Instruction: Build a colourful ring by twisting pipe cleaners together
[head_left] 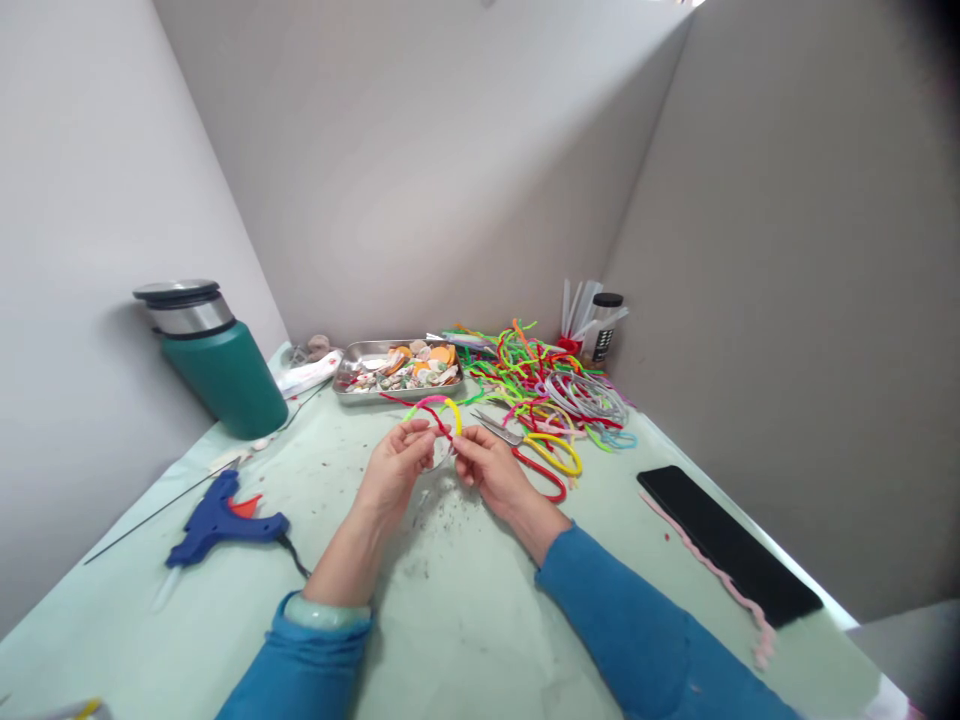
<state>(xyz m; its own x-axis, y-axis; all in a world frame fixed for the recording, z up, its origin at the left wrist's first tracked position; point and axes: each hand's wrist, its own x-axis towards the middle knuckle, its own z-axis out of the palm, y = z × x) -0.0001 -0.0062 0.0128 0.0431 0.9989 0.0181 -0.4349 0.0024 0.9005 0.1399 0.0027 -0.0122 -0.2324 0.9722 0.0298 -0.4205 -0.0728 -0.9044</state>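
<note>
A hoop (456, 415) wrapped in yellow, pink and green stands up between my two hands, its lower part pale and bare-looking. My left hand (396, 465) pinches the hoop's left side. A dark red pipe cleaner (397, 400) crosses the hoop, with one end sticking out to the upper left. The fingertips of my right hand (491, 470) are closed on this red pipe cleaner at the hoop's right side. Just right of that hand lie scissors (551, 450) with yellow and red handles. My fingers hide part of the hoop.
Behind the hands are a metal tray (352, 398) of small discs and a heap of colourful pipe cleaners (517, 360). A blue glue gun (225, 520) and a green bottle (225, 380) are at left. At right, a pink strand (705, 560) lies along a black phone (727, 540).
</note>
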